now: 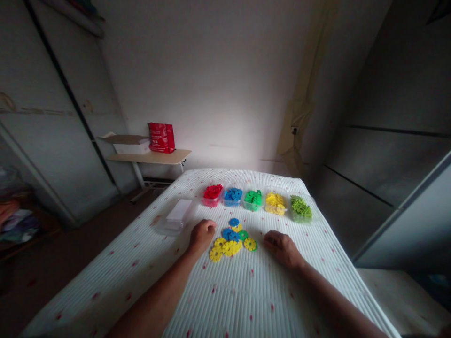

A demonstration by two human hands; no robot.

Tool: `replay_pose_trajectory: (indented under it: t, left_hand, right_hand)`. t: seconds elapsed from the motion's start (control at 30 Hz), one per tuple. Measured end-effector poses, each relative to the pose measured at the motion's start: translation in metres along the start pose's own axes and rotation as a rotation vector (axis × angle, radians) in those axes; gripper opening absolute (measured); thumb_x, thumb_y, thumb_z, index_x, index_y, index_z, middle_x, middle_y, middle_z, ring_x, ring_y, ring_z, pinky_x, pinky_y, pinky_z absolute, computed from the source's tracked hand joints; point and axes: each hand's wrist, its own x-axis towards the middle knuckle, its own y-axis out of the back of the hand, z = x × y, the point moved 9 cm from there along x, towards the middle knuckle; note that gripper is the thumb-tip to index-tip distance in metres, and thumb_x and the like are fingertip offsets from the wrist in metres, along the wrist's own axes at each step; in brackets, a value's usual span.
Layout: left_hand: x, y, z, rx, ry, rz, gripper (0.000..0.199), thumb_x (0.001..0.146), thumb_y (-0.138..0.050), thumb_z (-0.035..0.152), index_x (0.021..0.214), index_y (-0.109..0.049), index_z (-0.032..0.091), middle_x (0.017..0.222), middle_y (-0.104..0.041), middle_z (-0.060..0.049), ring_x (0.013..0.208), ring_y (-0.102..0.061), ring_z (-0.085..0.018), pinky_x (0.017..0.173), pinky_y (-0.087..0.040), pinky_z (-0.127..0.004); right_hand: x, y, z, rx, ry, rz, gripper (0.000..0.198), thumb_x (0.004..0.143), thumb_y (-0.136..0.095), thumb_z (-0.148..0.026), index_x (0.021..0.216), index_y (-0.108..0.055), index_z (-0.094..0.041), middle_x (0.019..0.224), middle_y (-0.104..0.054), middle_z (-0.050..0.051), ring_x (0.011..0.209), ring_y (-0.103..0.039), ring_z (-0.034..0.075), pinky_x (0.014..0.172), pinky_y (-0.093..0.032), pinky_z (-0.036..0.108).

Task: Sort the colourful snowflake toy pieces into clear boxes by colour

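My left hand [203, 233] rests on the table in a loose fist, with nothing visible in it. My right hand [283, 246] lies further right, fingers curled in and touching the cloth; nothing shows in it either. Between them is a loose pile of notched plastic discs: several yellow discs [230, 248] in front, blue discs [227, 234] in the middle and a green disc [243, 235]. One yellow disc [250, 244] lies nearest my right hand, with a bit of green under it. A single blue disc [234, 222] sits at the far end of the pile.
Behind the pile stands a row of clear boxes holding red pieces [213, 191], blue pieces [233, 194], green pieces [253, 197], yellow pieces [275, 202] and light green pieces [300, 206]. Left of my left hand, a clear container [171, 228] bears white cards [180, 210].
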Motion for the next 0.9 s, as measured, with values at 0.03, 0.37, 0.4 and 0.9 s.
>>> replay_pose_trajectory:
  t: [0.03, 0.37, 0.4, 0.9]
  left_hand:
    - [-0.003, 0.001, -0.005, 0.007, -0.005, 0.007, 0.021, 0.070, -0.049, 0.003, 0.074, -0.067, 0.014, 0.078, -0.067, -0.004, 0.076, -0.060, -0.014, 0.071, -0.044, -0.023]
    - [-0.007, -0.003, -0.007, 0.046, -0.056, 0.038, 0.024, 0.073, -0.046, 0.003, 0.076, -0.065, 0.016, 0.081, -0.067, -0.003, 0.079, -0.061, -0.012, 0.076, -0.044, -0.023]
    - [-0.007, -0.003, -0.007, 0.048, -0.057, 0.037, 0.024, 0.073, -0.046, 0.003, 0.076, -0.065, 0.016, 0.081, -0.067, -0.003, 0.079, -0.061, -0.012, 0.076, -0.044, -0.022]
    - [-0.006, -0.004, -0.009, 0.064, -0.007, 0.040, 0.022, 0.075, -0.047, 0.005, 0.077, -0.065, 0.018, 0.083, -0.068, -0.003, 0.080, -0.061, -0.013, 0.076, -0.044, -0.023]
  right_hand:
    - [0.002, -0.004, -0.006, 0.024, 0.009, -0.004, 0.022, 0.081, -0.046, -0.032, 0.080, -0.062, -0.018, 0.077, -0.062, 0.004, 0.068, -0.056, 0.015, 0.062, -0.041, 0.024]
    - [0.015, -0.039, -0.022, -0.191, -0.014, -0.025, 0.023, 0.077, -0.057, -0.029, 0.098, -0.062, -0.022, 0.097, -0.061, 0.006, 0.081, -0.061, 0.017, 0.066, -0.043, 0.023]
    - [0.014, -0.036, -0.019, -0.163, -0.012, 0.009, 0.023, 0.077, -0.057, -0.026, 0.099, -0.061, -0.022, 0.097, -0.061, 0.006, 0.082, -0.061, 0.016, 0.069, -0.044, 0.023]
    - [0.012, -0.012, 0.009, 0.123, -0.141, 0.189, 0.010, 0.074, -0.049, -0.030, 0.080, -0.050, -0.021, 0.073, -0.059, 0.001, 0.063, -0.055, 0.015, 0.059, -0.042, 0.025]
